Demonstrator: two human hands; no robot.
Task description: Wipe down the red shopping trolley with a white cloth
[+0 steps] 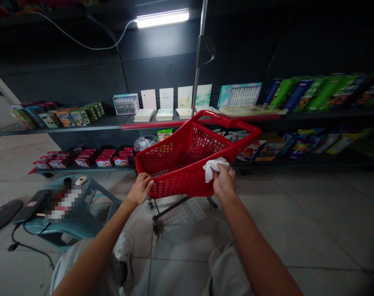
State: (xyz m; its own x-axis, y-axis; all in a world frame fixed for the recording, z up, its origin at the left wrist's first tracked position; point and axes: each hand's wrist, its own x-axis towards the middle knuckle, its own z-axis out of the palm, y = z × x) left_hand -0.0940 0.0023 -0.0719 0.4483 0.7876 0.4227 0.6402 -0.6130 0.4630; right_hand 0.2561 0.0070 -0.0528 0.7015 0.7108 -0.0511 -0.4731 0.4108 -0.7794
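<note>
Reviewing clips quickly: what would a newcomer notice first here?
The red shopping cart stands out at the centre, the right hand pressing a white cloth to its side and the left hand on its rim. Behind it, a bright tube light shines over dark shelves of boxes.

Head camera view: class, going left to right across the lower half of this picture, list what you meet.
Round dark mat → blue plastic stool → left hand → right hand

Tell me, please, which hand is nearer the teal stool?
Left. The left hand rests on the red shopping cart, just right of the teal plastic stool; the right hand, holding a white cloth, is farther away.
</note>
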